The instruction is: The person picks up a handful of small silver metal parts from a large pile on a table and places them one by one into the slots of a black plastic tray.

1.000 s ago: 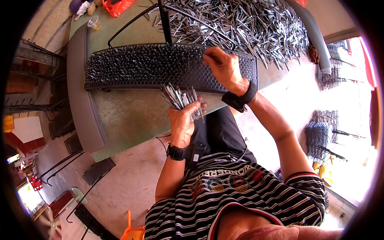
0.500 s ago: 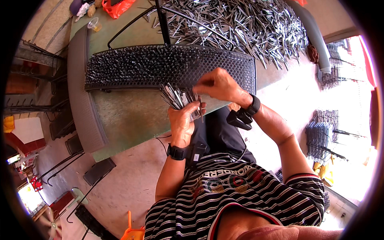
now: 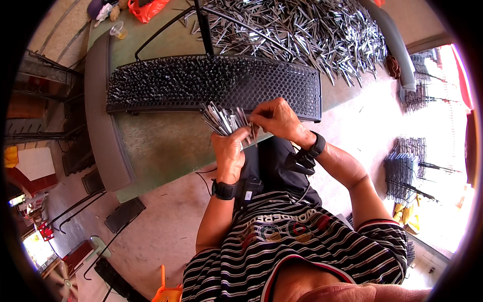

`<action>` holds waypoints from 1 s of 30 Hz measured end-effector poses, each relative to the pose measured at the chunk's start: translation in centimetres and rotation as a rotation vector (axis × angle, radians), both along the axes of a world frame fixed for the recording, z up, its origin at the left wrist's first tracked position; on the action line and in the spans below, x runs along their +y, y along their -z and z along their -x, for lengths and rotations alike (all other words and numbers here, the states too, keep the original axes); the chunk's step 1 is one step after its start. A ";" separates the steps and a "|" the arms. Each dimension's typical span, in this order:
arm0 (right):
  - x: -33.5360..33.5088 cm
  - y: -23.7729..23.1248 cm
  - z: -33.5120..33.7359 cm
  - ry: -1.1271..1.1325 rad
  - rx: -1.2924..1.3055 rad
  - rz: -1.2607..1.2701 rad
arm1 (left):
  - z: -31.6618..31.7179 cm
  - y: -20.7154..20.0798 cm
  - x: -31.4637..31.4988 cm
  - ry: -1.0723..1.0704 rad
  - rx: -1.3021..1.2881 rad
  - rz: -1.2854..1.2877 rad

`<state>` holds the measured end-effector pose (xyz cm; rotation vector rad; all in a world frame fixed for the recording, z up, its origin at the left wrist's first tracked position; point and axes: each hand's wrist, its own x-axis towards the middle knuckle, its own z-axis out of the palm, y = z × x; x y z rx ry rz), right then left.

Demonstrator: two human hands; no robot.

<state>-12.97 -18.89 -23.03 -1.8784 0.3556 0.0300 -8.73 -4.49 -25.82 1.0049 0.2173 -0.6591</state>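
Centrally, just above the middle of the frame, a bundle of thin metal rods (image 3: 224,120) fans out from the left hand (image 3: 230,151), its long axis running from the hand up toward the upper left of the frame, the free ends pointing at the black perforated tray (image 3: 282,85). The rods overlap the tray's near edge; whether they touch it cannot be told.

That tray lies lengthwise across the upper middle of the frame on a green table (image 3: 161,146), its left part thick with upright rods and its right part showing bare holes. Behind it, in the upper right, a large loose heap of metal rods (image 3: 302,30) covers the table. A plastic cup (image 3: 119,31) and an orange bag (image 3: 147,7) sit at the table's far left corner. The floor is pale concrete; wire racks (image 3: 402,171) lie on it at the right of the frame, and dark frames lean at the lower left.

The left hand is closed around the lower end of the bundle, thumb across the front. The right hand (image 3: 276,118), just right of it, has its fingers pinched narrowly on rods at the bundle's right side. Both wrists wear dark bands.
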 end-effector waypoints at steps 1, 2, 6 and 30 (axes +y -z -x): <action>0.0 -0.2 -0.1 0.046 -0.013 -0.016 | -0.2 0.3 0.2 0.022 0.015 -0.011; 0.0 -0.6 -0.2 0.092 -0.026 -0.032 | -0.4 0.7 0.5 0.043 0.031 -0.023; -0.4 -0.8 -1.7 0.332 -0.251 -0.117 | -0.6 -0.4 0.3 0.047 0.113 -0.041; -2.2 1.1 -5.9 -0.107 -0.506 0.830 | -0.8 0.3 0.6 -0.050 0.099 -0.077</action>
